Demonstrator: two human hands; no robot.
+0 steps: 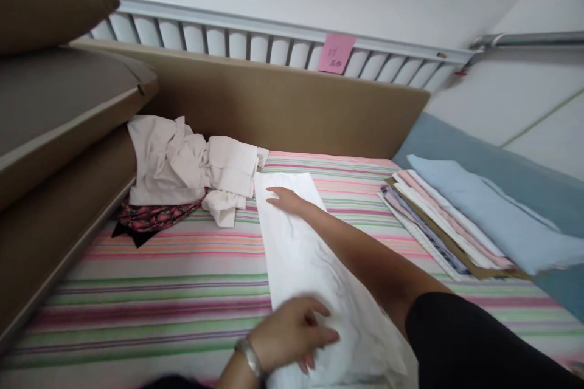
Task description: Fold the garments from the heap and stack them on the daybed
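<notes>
A white garment (296, 249), folded into a long strip, lies on the striped sheet (173, 298) in front of me. On its far end rests my right hand (283, 200), fingers stretched out over the cloth. My left hand (292, 329), with a silver band at the wrist, hovers over or touches the near left side of the garment; its fingers are half curled, apart and slightly blurred, holding nothing I can see. Grey lines mark the garment's lower part, where the cloth looks rumpled.
A crumpled cream garment (168, 161) lies at left over a dark floral cloth (155, 216). Folded clothes (493, 213) are stacked at right, light blue on top. Brown cushions (68, 134) rise at left. A brown panel (274, 109) stands against the radiator (237, 42), which bears a pink note (336, 53).
</notes>
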